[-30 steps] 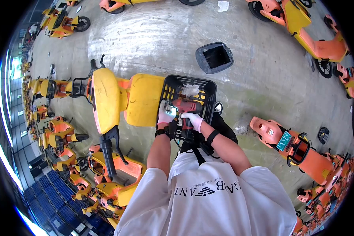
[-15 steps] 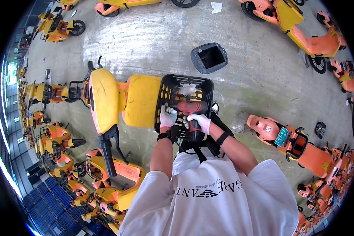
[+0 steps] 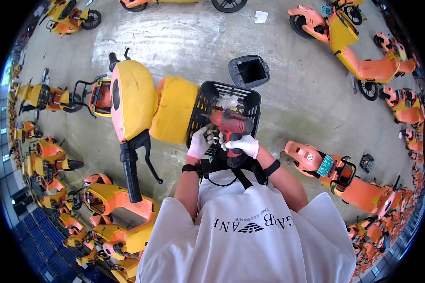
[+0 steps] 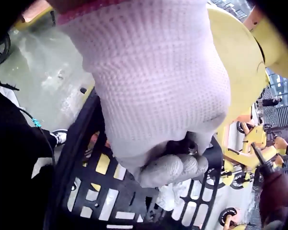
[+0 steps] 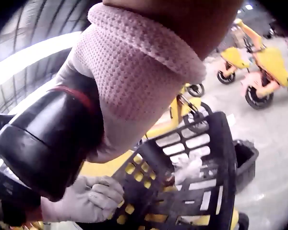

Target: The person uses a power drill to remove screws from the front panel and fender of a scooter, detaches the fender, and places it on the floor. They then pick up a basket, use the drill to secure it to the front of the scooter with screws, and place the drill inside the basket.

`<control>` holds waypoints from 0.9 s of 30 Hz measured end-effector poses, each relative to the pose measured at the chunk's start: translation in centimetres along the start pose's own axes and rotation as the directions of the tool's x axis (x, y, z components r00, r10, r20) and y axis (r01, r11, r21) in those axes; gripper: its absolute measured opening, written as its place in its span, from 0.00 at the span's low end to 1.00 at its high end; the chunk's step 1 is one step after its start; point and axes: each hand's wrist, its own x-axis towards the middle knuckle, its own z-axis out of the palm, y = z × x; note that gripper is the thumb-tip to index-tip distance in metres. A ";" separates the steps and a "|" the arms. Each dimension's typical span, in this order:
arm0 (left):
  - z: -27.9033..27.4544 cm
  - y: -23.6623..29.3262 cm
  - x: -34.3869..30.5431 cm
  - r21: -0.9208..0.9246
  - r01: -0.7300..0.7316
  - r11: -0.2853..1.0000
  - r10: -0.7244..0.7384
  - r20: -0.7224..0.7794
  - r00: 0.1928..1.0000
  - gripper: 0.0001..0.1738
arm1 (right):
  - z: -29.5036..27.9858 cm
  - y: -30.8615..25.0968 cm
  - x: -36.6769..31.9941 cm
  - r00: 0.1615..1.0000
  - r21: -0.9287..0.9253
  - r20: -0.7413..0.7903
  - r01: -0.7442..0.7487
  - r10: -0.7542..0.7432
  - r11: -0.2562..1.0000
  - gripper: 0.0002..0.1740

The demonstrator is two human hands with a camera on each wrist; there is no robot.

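Note:
My right hand [image 3: 243, 145], in a white knit glove, grips the handle of a red and black cordless drill [image 3: 232, 125] above a black plastic basket [image 3: 256, 106]. In the right wrist view the drill's black base [image 5: 43, 139] stands out below that hand. My gloved left hand [image 3: 200, 143] is over the basket's near left side, left of the drill. The left wrist view shows its fingers [image 4: 163, 170] curled, with a small dark piece [image 4: 188, 145] pinched between them and the thumb; I cannot tell its kind. Crumpled clear plastic [image 3: 227, 101] lies in the basket.
The basket sits behind the yellow seat [image 3: 175, 111] of a scooter, whose handlebar grip [image 3: 131, 177] sticks out toward me. An open dark bin [image 3: 249, 71] stands on the concrete floor beyond. An orange scooter [image 3: 335, 172] is at right, with many more around.
The drill has come up and nearer to me, its nose now tilted away at upper left. The bright light on my left hand is gone, and that hand's fingers have drawn together.

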 end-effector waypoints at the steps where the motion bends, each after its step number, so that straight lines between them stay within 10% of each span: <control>1: -0.7 -0.3 1.0 0.004 0.008 1.000 -0.008 0.091 0.996 0.12 | 1.0 -0.5 -0.1 0.999 -0.066 -0.026 0.034 -0.036 0.997 0.23; 4: 0.7 -0.4 1.4 -0.042 0.083 0.996 -0.074 0.167 0.983 0.14 | 0.8 1.1 1.2 0.993 -0.090 -0.108 -0.056 0.046 0.994 0.23; 6: 3.3 -0.6 0.6 0.049 0.038 0.998 -0.027 -0.203 0.979 0.17 | 0.6 2.5 2.0 0.967 -0.078 -0.208 -0.166 0.147 0.983 0.20; 12: -0.6 -2.6 2.1 -0.033 0.135 0.990 -0.138 -0.122 0.983 0.21 | -0.1 4.3 3.1 0.934 0.021 -0.282 -0.223 0.220 0.975 0.12; 27: 1.4 -0.8 2.3 0.106 -0.145 0.984 0.143 0.022 0.989 0.17 | -0.9 5.0 4.3 0.905 0.226 -0.362 -0.146 0.222 0.963 0.14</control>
